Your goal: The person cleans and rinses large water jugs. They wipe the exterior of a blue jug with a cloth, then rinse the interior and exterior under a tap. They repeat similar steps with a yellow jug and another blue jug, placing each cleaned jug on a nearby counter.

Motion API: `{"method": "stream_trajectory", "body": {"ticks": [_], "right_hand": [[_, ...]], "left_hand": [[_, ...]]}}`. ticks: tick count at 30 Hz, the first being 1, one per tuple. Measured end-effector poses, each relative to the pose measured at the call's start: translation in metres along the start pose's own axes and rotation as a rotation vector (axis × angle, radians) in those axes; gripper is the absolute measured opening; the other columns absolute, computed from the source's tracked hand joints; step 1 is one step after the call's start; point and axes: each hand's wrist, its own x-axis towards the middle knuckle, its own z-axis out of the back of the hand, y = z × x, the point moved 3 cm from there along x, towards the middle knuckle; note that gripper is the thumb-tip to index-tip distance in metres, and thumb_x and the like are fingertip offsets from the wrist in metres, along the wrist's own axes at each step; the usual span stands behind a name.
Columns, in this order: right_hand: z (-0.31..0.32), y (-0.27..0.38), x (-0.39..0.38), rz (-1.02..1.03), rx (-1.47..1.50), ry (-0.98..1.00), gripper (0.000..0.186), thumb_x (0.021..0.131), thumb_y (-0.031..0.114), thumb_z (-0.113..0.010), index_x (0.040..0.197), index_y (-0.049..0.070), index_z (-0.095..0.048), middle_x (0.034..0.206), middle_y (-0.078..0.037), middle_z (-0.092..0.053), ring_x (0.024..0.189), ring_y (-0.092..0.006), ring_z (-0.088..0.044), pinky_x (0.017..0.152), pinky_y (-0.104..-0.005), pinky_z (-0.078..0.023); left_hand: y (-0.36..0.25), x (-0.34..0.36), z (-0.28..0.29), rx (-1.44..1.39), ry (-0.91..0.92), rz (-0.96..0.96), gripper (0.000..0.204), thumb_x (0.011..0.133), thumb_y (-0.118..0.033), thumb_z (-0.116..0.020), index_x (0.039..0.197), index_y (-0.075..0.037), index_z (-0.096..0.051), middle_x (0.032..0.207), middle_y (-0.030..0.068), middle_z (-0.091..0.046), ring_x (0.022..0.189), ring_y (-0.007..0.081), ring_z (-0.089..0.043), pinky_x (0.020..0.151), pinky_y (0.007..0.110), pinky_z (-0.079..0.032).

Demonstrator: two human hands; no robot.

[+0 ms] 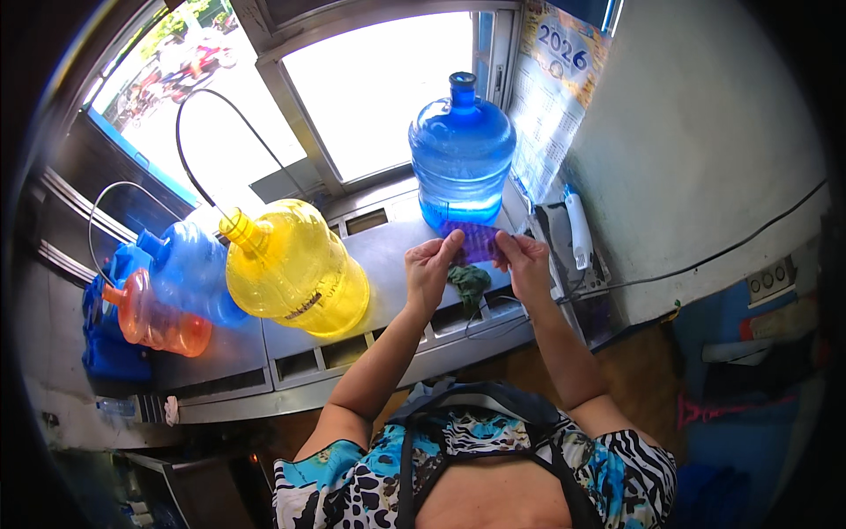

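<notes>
Two bare hands hold a small, translucent purple plastic piece over a metal counter, one hand at each end. The left hand pinches its left end, thumb on top; the right hand pinches the right end likewise, so both sets of fingers are closed on the purple plastic piece. Its long axis runs left to right, bridging the hands, with neither hand nearer to it. Directly beyond, slightly leftward, stands an upright blue water jug, its neck pointing away from the fingers (whether the plastic touches the jug's base, I cannot tell). Just below the plastic, between the wrists, lies a crumpled dark green cloth. Well to the left sits a yellow jug; near the right hand is a white handheld device.
</notes>
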Motion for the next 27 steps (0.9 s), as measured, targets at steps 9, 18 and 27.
{"method": "stream_trajectory", "body": {"ticks": [9, 18, 27], "right_hand": [[0.015, 0.051, 0.168, 0.223, -0.159, -0.406, 0.040, 0.096, 0.032, -0.068, 0.068, 0.002, -0.067, 0.059, -0.004, -0.061, 0.047, -0.0080, -0.048, 0.046, -0.0237, -0.033], [0.024, 0.086, 0.310, 0.222, -0.680, -0.246, 0.048, 0.090, 0.048, -0.070, 0.075, 0.003, -0.073, 0.061, -0.003, -0.065, 0.052, -0.0099, -0.059, 0.047, -0.0247, -0.041], [0.024, 0.117, 0.379, 0.110, -1.081, 0.076, 0.044, 0.087, 0.051, -0.073, 0.084, 0.007, -0.074, 0.065, -0.001, -0.070, 0.057, -0.0090, -0.068, 0.046, -0.0219, -0.046]], "left_hand": [[-0.020, 0.101, 0.011, -0.234, 0.033, -0.131, 0.055, 0.102, -0.046, -0.056, 0.089, 0.005, -0.071, 0.074, 0.0118, -0.068, 0.068, 0.0174, -0.066, 0.069, 0.028, -0.051], [-0.030, 0.214, -0.006, -0.181, -0.067, -0.182, 0.051, 0.101, -0.042, -0.058, 0.088, 0.006, -0.072, 0.074, 0.0119, -0.068, 0.067, 0.0174, -0.065, 0.066, 0.030, -0.051], [-0.011, 0.306, -0.028, 0.152, -0.219, -0.194, 0.037, 0.095, -0.033, -0.060, 0.088, 0.000, -0.075, 0.074, 0.0085, -0.070, 0.071, 0.0176, -0.065, 0.071, 0.033, -0.051]]}}
